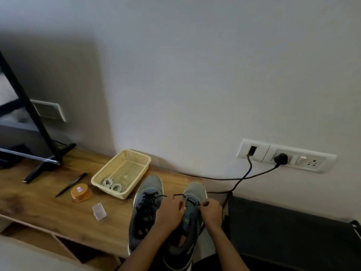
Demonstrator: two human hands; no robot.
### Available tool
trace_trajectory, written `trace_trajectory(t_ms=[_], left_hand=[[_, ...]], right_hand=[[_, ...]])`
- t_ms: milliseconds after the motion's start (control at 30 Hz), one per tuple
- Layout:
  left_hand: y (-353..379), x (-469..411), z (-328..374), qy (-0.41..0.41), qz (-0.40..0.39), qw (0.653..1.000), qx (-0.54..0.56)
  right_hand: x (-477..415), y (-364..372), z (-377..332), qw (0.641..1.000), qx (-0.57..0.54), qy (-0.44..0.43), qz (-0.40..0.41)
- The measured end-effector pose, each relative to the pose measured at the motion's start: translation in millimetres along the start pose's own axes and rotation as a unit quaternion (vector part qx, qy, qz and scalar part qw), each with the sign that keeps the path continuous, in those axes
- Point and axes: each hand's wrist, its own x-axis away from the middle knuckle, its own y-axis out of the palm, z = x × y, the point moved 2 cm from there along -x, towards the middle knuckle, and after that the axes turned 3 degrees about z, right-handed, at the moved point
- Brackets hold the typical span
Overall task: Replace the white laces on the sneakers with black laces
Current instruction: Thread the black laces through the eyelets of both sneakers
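Observation:
Two grey sneakers stand toes-away at the right end of the wooden table (48,208). The left sneaker (148,194) is laced in black. Over the right sneaker (195,192), my left hand (171,212) pinches one end of a black lace (178,195) and my right hand (212,211) pinches the other side of it. The lace end sticks out toward the left sneaker. Two coiled white laces (111,185) lie in the yellow basket (136,159).
A black pen (71,184), an orange round tin (80,192) and a small clear plastic box (99,211) lie left of the shoes. A TV stand leg (48,163) is at the far left. Black cables (242,178) run from the wall sockets. A dark chair (293,231) stands on the right.

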Motion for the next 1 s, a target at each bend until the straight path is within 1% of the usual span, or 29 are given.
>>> trace_trajectory(t_ms=[67, 133, 200, 267, 367, 533, 767, 1000], left_hand=[[8, -1, 1, 0.026, 0.022, 0.999, -0.034], [13, -2, 3, 0.027, 0.036, 0.997, -0.061], [16, -1, 2, 0.01, 0.038, 0.997, -0.074], [19, -1, -1, -0.015, 0.035, 0.996, -0.081], [19, 0, -4, -0.043, 0.045, 0.994, -0.09], [20, 2, -5, -0.052, 0.055, 0.992, -0.103], [20, 5, -4, -0.061, 0.063, 0.991, -0.106], [20, 4, -6, -0.067, 0.072, 0.988, -0.118]], right_hand=[[-6, 6, -1, 0.994, 0.086, -0.057, 0.026], [-11, 12, -4, 0.977, 0.175, -0.117, 0.037], [-13, 19, -10, 0.963, 0.217, -0.157, 0.042], [-13, 29, -16, 0.955, 0.231, -0.184, 0.036], [-11, 40, -24, 0.951, 0.243, -0.188, 0.018], [-16, 43, -22, 0.952, 0.257, -0.167, -0.005], [-21, 36, -21, 0.943, 0.27, -0.187, -0.057], [-23, 33, -23, 0.93, 0.289, -0.207, -0.091]])
